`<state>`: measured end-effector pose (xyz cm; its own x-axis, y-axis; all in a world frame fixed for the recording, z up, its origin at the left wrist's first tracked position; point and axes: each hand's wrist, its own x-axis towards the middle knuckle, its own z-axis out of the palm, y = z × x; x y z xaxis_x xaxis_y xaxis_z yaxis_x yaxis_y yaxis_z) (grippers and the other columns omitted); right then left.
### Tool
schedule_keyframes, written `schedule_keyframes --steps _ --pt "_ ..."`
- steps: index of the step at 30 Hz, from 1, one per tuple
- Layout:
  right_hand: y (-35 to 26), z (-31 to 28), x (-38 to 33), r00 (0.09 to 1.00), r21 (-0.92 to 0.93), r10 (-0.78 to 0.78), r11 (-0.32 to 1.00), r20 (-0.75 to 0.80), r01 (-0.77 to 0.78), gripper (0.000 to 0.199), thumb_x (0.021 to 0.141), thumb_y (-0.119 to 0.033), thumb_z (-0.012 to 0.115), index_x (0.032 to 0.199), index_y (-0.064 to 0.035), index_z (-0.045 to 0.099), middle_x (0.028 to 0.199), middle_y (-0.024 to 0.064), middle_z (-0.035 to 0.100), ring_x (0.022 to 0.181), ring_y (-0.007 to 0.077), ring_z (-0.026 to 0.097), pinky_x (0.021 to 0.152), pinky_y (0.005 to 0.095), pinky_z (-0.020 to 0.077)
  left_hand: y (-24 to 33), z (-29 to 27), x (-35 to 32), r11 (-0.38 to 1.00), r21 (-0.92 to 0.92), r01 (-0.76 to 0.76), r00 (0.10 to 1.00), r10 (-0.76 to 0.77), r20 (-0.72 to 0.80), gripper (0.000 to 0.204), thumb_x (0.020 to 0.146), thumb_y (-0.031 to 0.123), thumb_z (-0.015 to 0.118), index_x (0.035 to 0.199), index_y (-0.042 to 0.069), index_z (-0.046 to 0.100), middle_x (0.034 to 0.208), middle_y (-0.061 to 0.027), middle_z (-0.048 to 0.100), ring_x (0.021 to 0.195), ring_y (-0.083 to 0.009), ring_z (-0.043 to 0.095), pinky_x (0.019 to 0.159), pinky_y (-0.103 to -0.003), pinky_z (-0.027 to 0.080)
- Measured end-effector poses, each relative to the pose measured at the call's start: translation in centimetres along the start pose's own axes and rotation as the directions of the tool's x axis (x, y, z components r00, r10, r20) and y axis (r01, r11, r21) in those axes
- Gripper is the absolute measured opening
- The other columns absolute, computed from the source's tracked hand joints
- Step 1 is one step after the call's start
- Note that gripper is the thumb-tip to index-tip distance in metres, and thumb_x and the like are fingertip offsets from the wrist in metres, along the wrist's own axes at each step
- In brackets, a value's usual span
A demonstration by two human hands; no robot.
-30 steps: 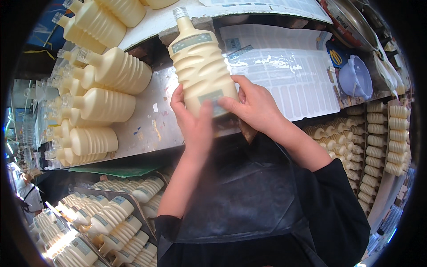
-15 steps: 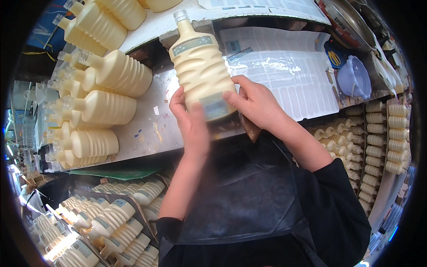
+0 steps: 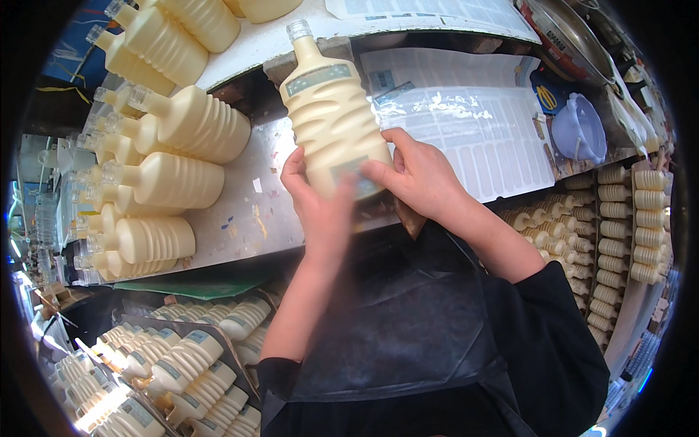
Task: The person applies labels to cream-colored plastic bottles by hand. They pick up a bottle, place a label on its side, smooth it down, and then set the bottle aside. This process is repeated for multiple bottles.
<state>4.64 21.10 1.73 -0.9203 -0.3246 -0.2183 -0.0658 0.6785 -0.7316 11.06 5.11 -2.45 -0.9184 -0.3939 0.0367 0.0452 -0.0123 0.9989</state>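
Observation:
A cream bottle (image 3: 331,120) with wavy ridges and a clear threaded neck lies between my hands, its neck pointing away from me. One blue-grey label (image 3: 318,79) is on its shoulder; another sits near its base, partly covered by my thumbs. My left hand (image 3: 320,200) grips the left side of the base, its thumb blurred over the lower label. Fingers of my right hand (image 3: 419,171) wrap the right side, with that thumb pressing on the label's right end. To the right lies a sheet of clear stickers (image 3: 473,131) on pale backing.
Several unlabelled cream bottles (image 3: 182,178) lie stacked at the left of the worktop (image 3: 255,211). A lilac bucket (image 3: 580,127) stands at the right. Labelled bottles (image 3: 186,357) fill racks lower left; more bottles (image 3: 610,251) are stacked lower right.
My left thumb has swept rightward across the lower label toward my right thumb. The bottle has shifted very slightly right; my right hand keeps its hold.

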Motion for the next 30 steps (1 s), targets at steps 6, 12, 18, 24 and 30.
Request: schedule_keyframes --steps 6,12,18,24,30 --pt "-0.3 -0.2 -0.1 1.0 0.025 0.016 1.0 0.024 -0.016 0.077 0.086 -0.056 0.069 0.13 0.0071 0.058 0.101 0.0301 0.072 0.099 0.0444 0.07 0.086 0.0478 0.055 0.0 -0.1 0.0 0.999 0.046 0.018 1.0 -0.018 -0.001 0.093 0.08 0.021 0.085 0.148 -0.001 0.026 0.145 -0.0251 0.042 0.131 -0.0301 0.05 0.109 -0.041 0.045" --pt "-0.1 -0.3 -0.1 1.0 0.032 0.009 0.999 0.024 -0.01 0.078 0.087 -0.055 0.067 0.133 0.0071 0.057 0.107 0.0305 0.071 0.103 0.0435 0.07 0.09 0.0467 0.0539 0.3 0.0 0.0 0.997 0.071 0.026 1.0 -0.026 0.005 0.092 0.079 0.021 0.085 0.147 -0.002 0.026 0.145 -0.0253 0.043 0.131 -0.0306 0.051 0.108 -0.041 0.046" --pt "0.6 -0.1 0.2 1.0 0.014 -0.016 1.0 0.012 0.016 0.071 0.091 -0.052 0.065 0.13 0.0065 0.059 0.104 0.0262 0.073 0.098 0.0368 0.072 0.087 0.0427 0.0549 -0.3 0.2 0.1 0.997 0.081 -0.005 1.0 0.005 -0.009 0.094 0.079 0.023 0.085 0.148 -0.002 0.027 0.144 -0.0251 0.043 0.131 -0.0312 0.051 0.109 -0.042 0.045" --pt "1.1 -2.6 1.3 0.997 0.711 -0.078 0.7 -0.013 0.064 0.023 0.099 -0.019 0.064 0.116 -0.0035 0.068 0.096 0.0029 0.068 0.089 0.0098 0.065 0.077 0.0257 0.0534 -1.0 -0.4 -0.2 0.959 0.264 -0.104 0.994 0.109 -0.006 0.096 0.074 0.028 0.085 0.148 -0.003 0.031 0.143 -0.0237 0.041 0.134 -0.0359 0.044 0.114 -0.046 0.038" --pt "-0.9 -1.5 0.2 0.821 -0.027 -0.478 0.868 -0.311 0.495 0.021 0.088 0.002 0.072 0.108 -0.0008 0.068 0.102 0.0153 0.072 0.092 0.0254 0.073 0.081 0.033 0.0583 -1.2 -0.5 -0.3 0.92 0.362 -0.15 0.988 0.155 0.014 0.091 0.078 0.029 0.081 0.149 -0.002 0.033 0.144 -0.0232 0.039 0.134 -0.0366 0.043 0.114 -0.047 0.037"
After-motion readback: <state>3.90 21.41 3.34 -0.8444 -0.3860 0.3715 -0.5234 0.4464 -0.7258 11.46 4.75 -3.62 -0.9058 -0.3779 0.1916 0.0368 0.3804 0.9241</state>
